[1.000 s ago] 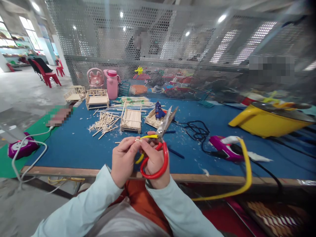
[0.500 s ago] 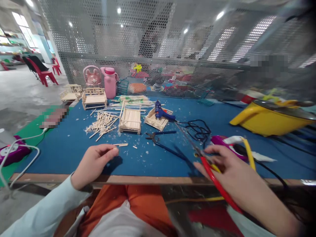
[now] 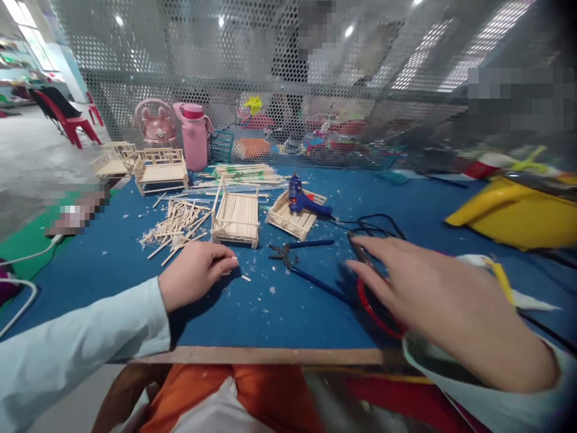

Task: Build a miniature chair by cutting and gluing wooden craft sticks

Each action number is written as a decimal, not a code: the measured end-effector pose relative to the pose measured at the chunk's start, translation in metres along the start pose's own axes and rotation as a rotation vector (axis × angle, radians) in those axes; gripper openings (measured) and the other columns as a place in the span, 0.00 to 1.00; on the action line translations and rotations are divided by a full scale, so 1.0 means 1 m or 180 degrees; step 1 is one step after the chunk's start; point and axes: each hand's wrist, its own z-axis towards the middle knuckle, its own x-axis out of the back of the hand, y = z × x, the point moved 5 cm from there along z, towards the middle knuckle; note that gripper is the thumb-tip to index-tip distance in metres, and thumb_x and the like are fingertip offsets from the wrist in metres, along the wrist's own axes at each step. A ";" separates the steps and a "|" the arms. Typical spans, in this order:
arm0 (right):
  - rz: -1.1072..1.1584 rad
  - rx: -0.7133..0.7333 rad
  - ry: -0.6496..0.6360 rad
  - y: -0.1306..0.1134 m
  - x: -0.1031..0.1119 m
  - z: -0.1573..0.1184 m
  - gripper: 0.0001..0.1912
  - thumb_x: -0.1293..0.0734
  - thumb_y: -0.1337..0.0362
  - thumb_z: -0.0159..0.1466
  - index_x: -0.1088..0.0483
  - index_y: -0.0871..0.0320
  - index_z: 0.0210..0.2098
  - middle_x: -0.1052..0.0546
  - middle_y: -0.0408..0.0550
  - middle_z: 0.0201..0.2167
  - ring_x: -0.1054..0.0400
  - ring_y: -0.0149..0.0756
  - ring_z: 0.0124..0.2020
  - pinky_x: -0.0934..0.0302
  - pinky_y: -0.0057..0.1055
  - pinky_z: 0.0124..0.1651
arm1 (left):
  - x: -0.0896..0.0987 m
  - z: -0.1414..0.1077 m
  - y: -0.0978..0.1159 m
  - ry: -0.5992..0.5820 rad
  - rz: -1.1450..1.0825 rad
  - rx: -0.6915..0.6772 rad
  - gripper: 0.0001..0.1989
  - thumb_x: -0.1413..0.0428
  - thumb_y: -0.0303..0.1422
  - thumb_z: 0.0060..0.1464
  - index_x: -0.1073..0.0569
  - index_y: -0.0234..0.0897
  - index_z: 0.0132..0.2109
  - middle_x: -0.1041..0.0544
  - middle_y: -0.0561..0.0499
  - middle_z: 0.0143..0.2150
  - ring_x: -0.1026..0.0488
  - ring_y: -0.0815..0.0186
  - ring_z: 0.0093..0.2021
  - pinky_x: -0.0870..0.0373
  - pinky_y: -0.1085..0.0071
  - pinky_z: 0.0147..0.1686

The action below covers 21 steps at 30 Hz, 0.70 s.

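While your left hand (image 3: 198,273) pinches low over the desk (image 3: 274,325), your right hand (image 3: 354,251) spreads above red-handled scissors (image 3: 364,304)

As your left hand rests near the front edge, its thumb and fingertips are pressed together; whether a stick sits between them cannot be told. A short, pale wooden piece (image 3: 246,278) lies just beside those fingertips, on the blue surface. Your right hand is palm down, thumb held apart from the fingers. It partly covers the scissors, and contact cannot be made out.

Between your hands lie metal pliers with long blue handles (image 3: 285,255), the handles spread wide. Behind your left hand is a loose heap of thin, pale wooden sticks (image 3: 187,219). To the right of the heap stands a small slatted model seat of pale wood (image 3: 237,216). Right of that, a blue glue gun (image 3: 309,203) rests on a low slatted wooden frame (image 3: 293,225), and a black cable (image 3: 378,218) lies coiled to its right.

At the back left, two more pale wooden models sit near a pink bottle with a darker pink cap (image 3: 195,138).
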 end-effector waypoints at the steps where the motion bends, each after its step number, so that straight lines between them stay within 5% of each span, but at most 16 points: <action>1: 0.0373 0.0128 0.0023 -0.010 0.002 0.014 0.13 0.38 0.58 0.64 0.28 0.58 0.43 0.20 0.54 0.34 0.26 0.44 0.27 0.41 0.35 0.24 | -0.001 0.005 0.000 0.0065 0.0073 -0.0053 0.13 0.50 0.34 0.59 0.23 0.33 0.33 0.25 0.52 0.23 0.33 0.71 0.23 0.40 0.77 0.26; 5: 0.1743 0.0169 -0.0466 -0.048 -0.021 0.068 0.13 0.31 0.62 0.57 0.28 0.59 0.42 0.22 0.46 0.29 0.32 0.33 0.25 0.42 0.29 0.29 | -0.008 0.016 0.007 0.0140 0.0416 -0.0402 0.12 0.49 0.34 0.60 0.22 0.35 0.35 0.23 0.51 0.25 0.32 0.71 0.23 0.41 0.76 0.26; 7: 0.2107 0.0209 -0.0342 -0.061 -0.030 0.082 0.15 0.31 0.63 0.55 0.29 0.61 0.42 0.25 0.46 0.29 0.34 0.31 0.25 0.43 0.28 0.29 | -0.011 0.017 0.008 0.0121 0.0300 -0.0423 0.12 0.49 0.33 0.60 0.23 0.34 0.34 0.24 0.53 0.23 0.34 0.72 0.21 0.41 0.77 0.25; 11: 0.2445 0.0486 0.0379 -0.070 -0.028 0.073 0.09 0.36 0.68 0.58 0.31 0.60 0.39 0.27 0.45 0.28 0.36 0.30 0.27 0.44 0.26 0.30 | -0.013 0.017 0.004 0.0178 -0.0126 -0.0220 0.13 0.48 0.33 0.60 0.24 0.33 0.31 0.27 0.54 0.19 0.35 0.74 0.19 0.42 0.78 0.24; 14: 0.2553 0.1119 0.0004 -0.080 -0.032 0.060 0.05 0.37 0.69 0.60 0.29 0.58 0.34 0.27 0.43 0.25 0.36 0.28 0.25 0.45 0.25 0.29 | -0.014 0.020 0.002 0.0080 -0.0005 -0.0255 0.12 0.47 0.33 0.59 0.22 0.33 0.31 0.23 0.51 0.24 0.31 0.72 0.22 0.40 0.77 0.26; 21: 0.2920 0.1674 -0.0299 -0.077 -0.034 0.070 0.05 0.37 0.69 0.60 0.30 0.60 0.29 0.28 0.42 0.22 0.38 0.25 0.22 0.46 0.22 0.26 | -0.016 0.027 -0.002 -0.0170 0.0291 -0.0264 0.12 0.47 0.33 0.59 0.20 0.36 0.35 0.20 0.49 0.28 0.27 0.68 0.27 0.39 0.75 0.28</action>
